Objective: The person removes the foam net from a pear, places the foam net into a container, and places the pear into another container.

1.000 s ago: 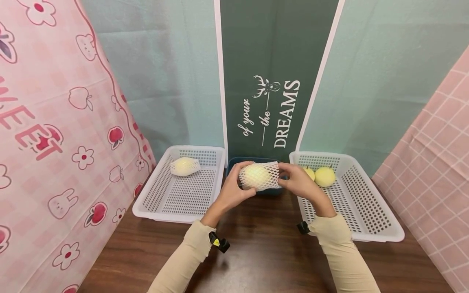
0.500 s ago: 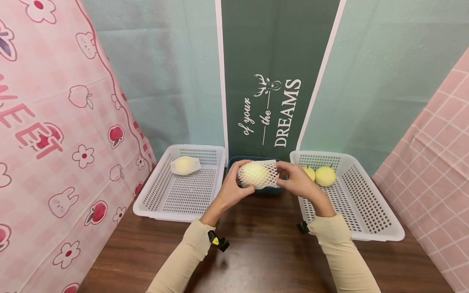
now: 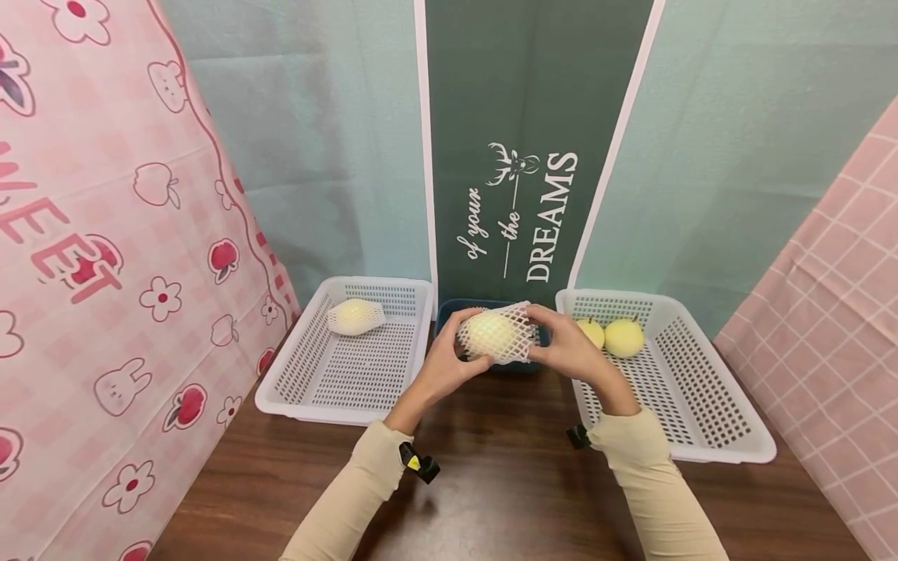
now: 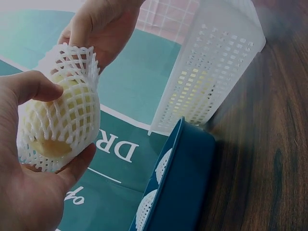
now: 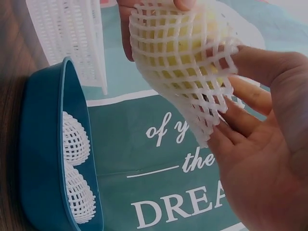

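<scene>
A pale yellow fruit in a white foam net [image 3: 493, 335] is held up between both hands, above the dark blue bin [image 3: 449, 309]. My left hand [image 3: 449, 360] grips the fruit through the net, thumb on its near side. The right hand [image 3: 570, 349] pinches the net's loose right end; in the right wrist view its fingers [image 5: 250, 96] lie at the net's edge. Seen from the left wrist, the netted fruit [image 4: 62, 115] shows some bare skin at its lower end.
The left white basket [image 3: 288, 389] holds one netted fruit [image 3: 355, 317]. In the right white basket [image 3: 737, 436] sit two bare yellow fruits [image 3: 624, 338]. Inside the blue bin are white foam nets [image 5: 79, 192]. Patterned cloths hang around the brown table [image 3: 491, 483].
The right hand's end of the net has risen slightly, tilting the net a little. The left hand keeps its grip on the fruit, almost in place.
</scene>
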### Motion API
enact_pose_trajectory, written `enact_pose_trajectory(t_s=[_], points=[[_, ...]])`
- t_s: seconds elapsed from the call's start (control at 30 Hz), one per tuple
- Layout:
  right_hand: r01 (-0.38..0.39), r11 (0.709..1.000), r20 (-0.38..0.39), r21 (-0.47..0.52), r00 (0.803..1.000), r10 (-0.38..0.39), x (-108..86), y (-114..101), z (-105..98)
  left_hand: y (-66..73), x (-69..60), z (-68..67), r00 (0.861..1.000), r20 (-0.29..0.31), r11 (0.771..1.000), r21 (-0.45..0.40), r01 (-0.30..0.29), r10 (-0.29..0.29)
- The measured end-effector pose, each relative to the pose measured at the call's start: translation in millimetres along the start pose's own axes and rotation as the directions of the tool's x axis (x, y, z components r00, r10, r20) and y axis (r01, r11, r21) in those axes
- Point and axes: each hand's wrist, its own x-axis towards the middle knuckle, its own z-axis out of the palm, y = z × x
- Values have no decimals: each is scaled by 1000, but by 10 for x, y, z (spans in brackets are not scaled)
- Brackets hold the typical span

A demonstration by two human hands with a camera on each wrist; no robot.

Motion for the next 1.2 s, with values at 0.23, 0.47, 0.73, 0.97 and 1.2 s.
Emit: enact_pose_trajectory(t_s=[0.23, 0.47, 0.73, 0.97, 1.2], points=[[-2, 997, 71, 77, 997, -4, 30, -29, 48, -9, -9, 23, 1000, -1, 1000, 2, 2, -2], [-18, 997, 64, 78, 998, 13, 32, -25, 73, -9, -12, 37, 1000, -13, 1000, 6, -4, 5], [-40, 994, 35, 101, 999, 37, -6, 17, 57, 3, 11, 37, 1000, -1, 1000, 6, -9, 9], [-71, 993, 9, 96, 998, 70, -21, -1, 32, 23, 22, 29, 1000, -19, 999, 31, -16, 16], [-57, 993, -14, 106, 998, 58, -17, 29, 28, 18, 35, 19, 999, -41, 1000, 11, -28, 28]])
